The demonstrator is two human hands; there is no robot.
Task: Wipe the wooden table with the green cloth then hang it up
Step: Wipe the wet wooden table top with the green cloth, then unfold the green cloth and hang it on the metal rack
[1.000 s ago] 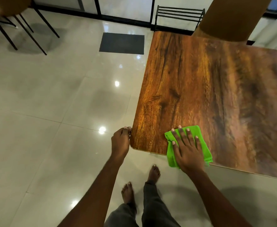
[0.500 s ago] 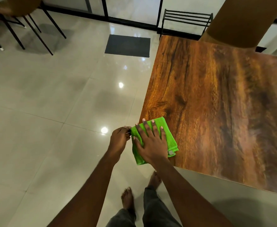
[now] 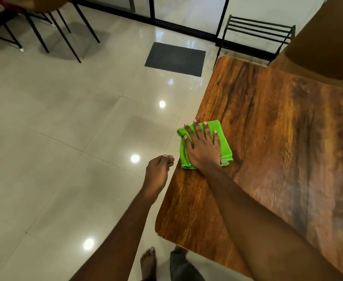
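Right hand (image 3: 204, 150) pressed flat, fingers (image 3: 197, 130) splayed, on green cloth (image 3: 225, 142) at the bench's (image 3: 278, 138) left edge; left hand (image 3: 158, 171) curled loosely, empty.

green cloth (image 3: 223, 138) middle under right hand (image 3: 204, 149), wooden table (image 3: 278, 149) cut off right

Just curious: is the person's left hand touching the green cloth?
No, the left hand hovers beside the wooden table, apart from the green cloth.
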